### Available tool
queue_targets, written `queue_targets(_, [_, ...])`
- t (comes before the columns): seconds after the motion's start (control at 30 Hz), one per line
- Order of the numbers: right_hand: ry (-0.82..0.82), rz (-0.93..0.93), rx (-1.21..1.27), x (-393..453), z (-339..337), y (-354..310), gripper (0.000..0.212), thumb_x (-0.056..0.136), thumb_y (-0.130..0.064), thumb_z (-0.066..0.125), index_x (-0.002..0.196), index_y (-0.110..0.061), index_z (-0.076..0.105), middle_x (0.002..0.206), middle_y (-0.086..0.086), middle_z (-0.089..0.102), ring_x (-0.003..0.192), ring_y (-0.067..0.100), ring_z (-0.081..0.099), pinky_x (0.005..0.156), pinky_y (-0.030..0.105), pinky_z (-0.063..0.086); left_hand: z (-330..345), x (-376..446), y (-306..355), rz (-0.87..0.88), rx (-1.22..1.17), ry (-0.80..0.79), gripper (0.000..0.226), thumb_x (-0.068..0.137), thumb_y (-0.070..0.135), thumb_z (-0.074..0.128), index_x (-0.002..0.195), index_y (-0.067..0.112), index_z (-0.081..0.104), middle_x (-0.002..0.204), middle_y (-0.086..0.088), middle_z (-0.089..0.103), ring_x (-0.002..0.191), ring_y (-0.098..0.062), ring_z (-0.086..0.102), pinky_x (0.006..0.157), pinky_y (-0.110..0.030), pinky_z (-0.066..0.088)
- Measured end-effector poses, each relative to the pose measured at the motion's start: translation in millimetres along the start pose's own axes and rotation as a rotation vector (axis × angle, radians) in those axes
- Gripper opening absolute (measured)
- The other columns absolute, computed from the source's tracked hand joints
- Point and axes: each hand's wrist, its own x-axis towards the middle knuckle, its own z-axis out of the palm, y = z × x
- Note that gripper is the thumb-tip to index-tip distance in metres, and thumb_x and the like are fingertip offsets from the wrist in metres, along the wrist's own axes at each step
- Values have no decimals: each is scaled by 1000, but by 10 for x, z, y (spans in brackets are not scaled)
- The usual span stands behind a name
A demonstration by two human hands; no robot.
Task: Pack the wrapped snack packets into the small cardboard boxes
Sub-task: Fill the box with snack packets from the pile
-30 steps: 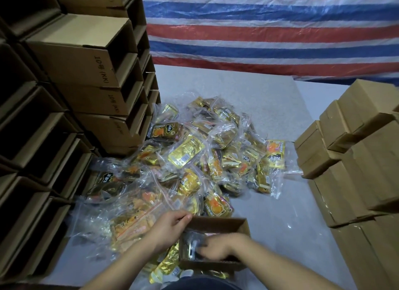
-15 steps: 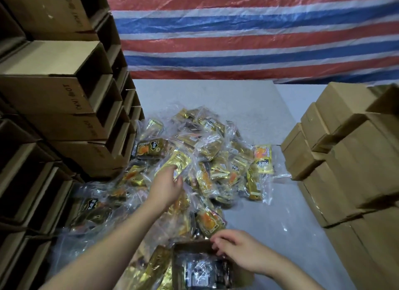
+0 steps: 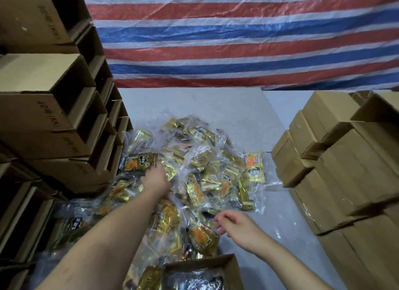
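A heap of wrapped snack packets (image 3: 200, 168), gold and orange inside clear plastic, covers the middle of the grey table (image 3: 218, 104). My left hand (image 3: 155, 178) reaches far into the heap, between a dark packet with an orange picture (image 3: 138, 162) and a gold packet (image 3: 171, 172). Its fingertips are hidden, so any grip is unclear. My right hand (image 3: 236, 226) hovers with loosely curled fingers and holds nothing, just right of an orange packet (image 3: 201, 235). An open small cardboard box (image 3: 232, 266) sits at the bottom edge with wrapped packets inside.
Open cardboard boxes (image 3: 54, 117) are stacked on their sides in a tall wall on the left. Closed small boxes (image 3: 336, 160) are piled on the right. A red, white and blue striped tarp (image 3: 216, 41) hangs behind the table.
My left hand left the box rim and stretched forward deep into the heap. My right hand came out of the box and moved up over the heap's near edge.
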Motion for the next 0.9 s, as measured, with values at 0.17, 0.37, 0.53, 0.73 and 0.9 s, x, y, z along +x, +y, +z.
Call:
queue_targets(0.17, [45, -10, 103, 137, -63, -179, 20, 102, -26, 49, 98, -28, 69, 93, -7, 73, 85, 6, 70, 77, 25, 55, -384, -144, -84, 110, -226, 133, 75, 83, 37, 75, 142, 8, 40, 129, -12, 57, 117, -30, 55, 99, -44, 49])
queue_targets(0.37, [31, -178, 543, 210, -78, -914, 79, 73, -63, 61, 143, -34, 40, 143, -8, 48, 131, 16, 48, 111, 44, 41, -1169, -931, 302, 439, -603, 274, 53, 77, 41, 77, 119, 42, 46, 92, 29, 52, 82, 12, 53, 66, -9, 35])
queue_targets(0.53, [-244, -305, 1006, 113, -155, -1492, 50, 90, -45, 62, 129, -13, 63, 119, 8, 71, 105, 22, 70, 81, 37, 59, -1494, -1509, 645, 581, -836, 177, 55, 78, 44, 73, 123, 49, 41, 99, 40, 48, 98, 22, 52, 74, -2, 40])
queue_targets(0.73, [-260, -489, 913, -69, -228, -1619, 59, 84, -36, 67, 133, -4, 56, 122, 17, 65, 117, 29, 63, 93, 38, 54, -1647, -1719, 708, 685, -438, 202, 69, 85, 61, 46, 146, 29, 45, 152, 10, 35, 142, -9, 25, 119, -37, 20])
queue_targets(0.9, [-160, -475, 658, -267, -287, -1347, 42, 68, -46, 73, 102, -22, 72, 86, -3, 71, 79, 13, 68, 70, 33, 54, -1513, -1773, 135, 663, -640, -309, 97, 78, 74, 60, 156, 37, 16, 160, 22, 21, 141, 8, 25, 117, -27, 23])
